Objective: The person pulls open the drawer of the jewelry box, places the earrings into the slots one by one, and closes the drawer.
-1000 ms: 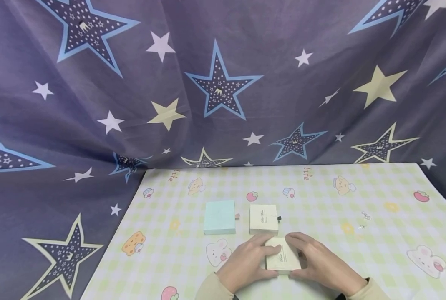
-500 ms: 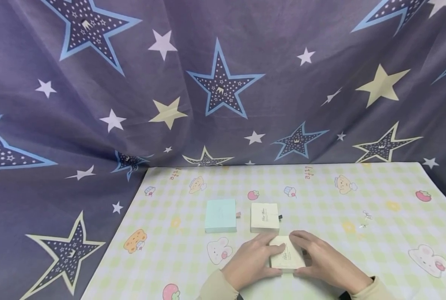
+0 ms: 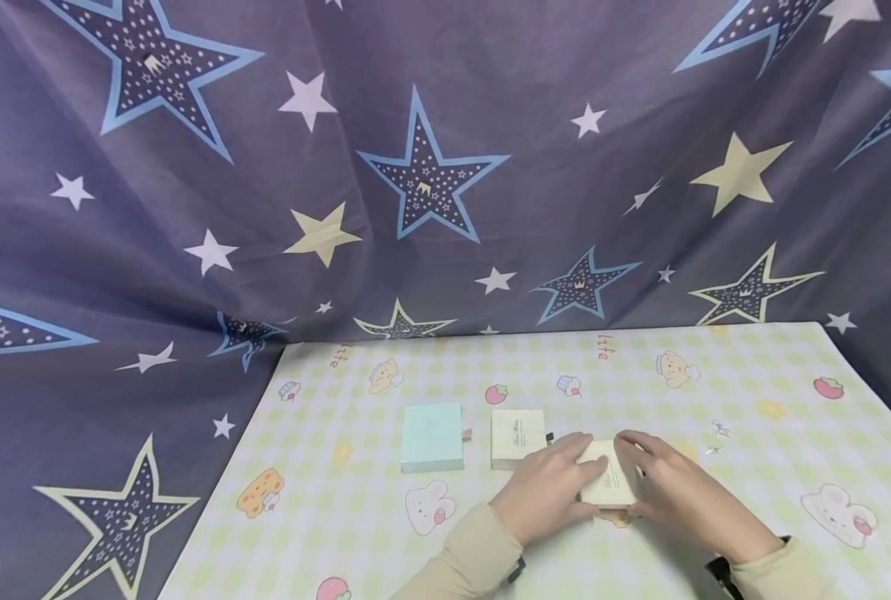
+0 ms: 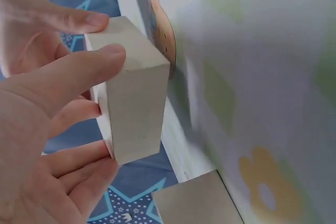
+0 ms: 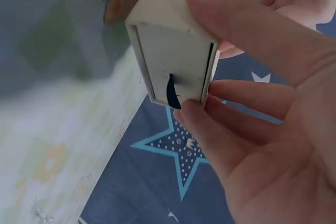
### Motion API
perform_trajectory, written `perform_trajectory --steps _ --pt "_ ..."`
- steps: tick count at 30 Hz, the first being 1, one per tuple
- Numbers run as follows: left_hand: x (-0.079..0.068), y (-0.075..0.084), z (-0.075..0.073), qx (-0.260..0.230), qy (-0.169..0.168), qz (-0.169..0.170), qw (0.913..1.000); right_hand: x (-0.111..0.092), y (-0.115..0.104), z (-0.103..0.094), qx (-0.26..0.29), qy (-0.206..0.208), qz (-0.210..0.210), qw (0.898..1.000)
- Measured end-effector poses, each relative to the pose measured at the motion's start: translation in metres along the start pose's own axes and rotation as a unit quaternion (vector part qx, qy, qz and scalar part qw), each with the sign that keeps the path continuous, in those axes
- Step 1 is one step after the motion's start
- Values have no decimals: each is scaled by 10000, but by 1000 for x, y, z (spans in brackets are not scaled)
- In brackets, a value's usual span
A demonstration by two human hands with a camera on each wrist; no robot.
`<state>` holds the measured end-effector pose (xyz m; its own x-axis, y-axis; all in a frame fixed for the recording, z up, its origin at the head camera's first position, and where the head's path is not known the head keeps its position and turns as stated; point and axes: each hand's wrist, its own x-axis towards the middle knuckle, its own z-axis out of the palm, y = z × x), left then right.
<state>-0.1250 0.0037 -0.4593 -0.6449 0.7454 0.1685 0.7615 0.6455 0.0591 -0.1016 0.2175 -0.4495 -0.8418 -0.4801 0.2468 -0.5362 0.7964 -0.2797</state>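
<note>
Both hands hold a small cream drawer box [image 3: 612,492] with dark print on its top. My left hand [image 3: 546,487] grips its left side, the thumb [image 4: 100,66] on the near face. On the opposite side my right hand [image 3: 673,492] grips it, thumb and fingertips at the edges. A short dark ribbon pull [image 5: 171,92] hangs from the drawer front in the right wrist view, and the drawer sits inside its sleeve. The box is tilted a little above the tablecloth, its shadow beneath. A similar cream box [image 3: 516,437] lies just beyond my left hand.
A turquoise box [image 3: 432,437] with a pink tab [image 3: 467,434] lies left of the second cream box. Small shiny pieces [image 3: 721,429] are on the checked tablecloth [image 3: 760,467] to the right. A dark star-patterned curtain [image 3: 445,275] hangs behind the table.
Both hands have carried the cream box to the right and away from the table's near side. The turquoise box and the second cream box stay in place; the head view has shifted slightly.
</note>
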Motion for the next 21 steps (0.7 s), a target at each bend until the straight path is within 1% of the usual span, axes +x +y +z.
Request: perform_trajectory --steps 2,4,6,8,10,14,18,21 --pt "9 -1 2 83 64 -36 9999 5 5 0 -213 183 -94 9996" --pt "18 -3 6 188 134 -49 9997 9 10 0 -299 230 -110 9992" --pt "24 -4 10 271 161 -87 9995 12 15 2 -309 147 -103 9994" --pt "29 -5 15 270 136 -115 9995 15 18 4 -275 -37 -83 9996" --pt "33 -4 18 167 40 -176 9997 16 22 6 -238 -165 -72 9996" --pt "38 -6 21 -152 -122 -423 9989 19 26 7 -134 -375 51 9992" --pt "42 -8 23 -324 -138 -586 9977 25 26 7 -117 -560 175 9982" --pt "43 -10 25 -351 -147 -601 9975 28 25 7 -122 -664 228 9975"
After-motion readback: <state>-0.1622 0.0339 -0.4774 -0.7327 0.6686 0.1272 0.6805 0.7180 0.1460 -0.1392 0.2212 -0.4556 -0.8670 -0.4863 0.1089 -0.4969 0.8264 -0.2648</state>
